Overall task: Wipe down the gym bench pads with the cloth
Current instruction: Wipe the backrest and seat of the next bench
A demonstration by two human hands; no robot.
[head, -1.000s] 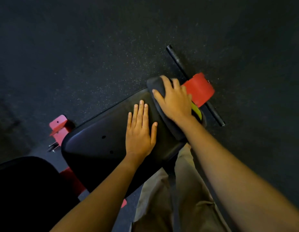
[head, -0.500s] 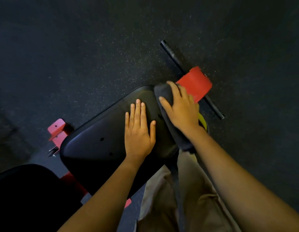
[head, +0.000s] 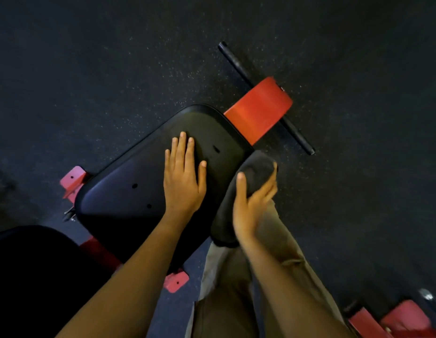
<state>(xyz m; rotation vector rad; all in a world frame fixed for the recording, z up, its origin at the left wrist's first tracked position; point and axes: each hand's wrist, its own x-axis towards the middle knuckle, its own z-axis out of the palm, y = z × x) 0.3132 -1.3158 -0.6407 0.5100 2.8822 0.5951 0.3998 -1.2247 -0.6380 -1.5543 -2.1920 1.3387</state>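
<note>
Bench pad point(head: 129, 191) sits centre-left in the frame, its long axis running lower left to upper right. Your left hand point(head: 184, 181) rests flat on it, fingers straight. Your right hand point(head: 251, 206) grips the cloth point(head: 257, 167) just beside the pad's right edge.
</note>
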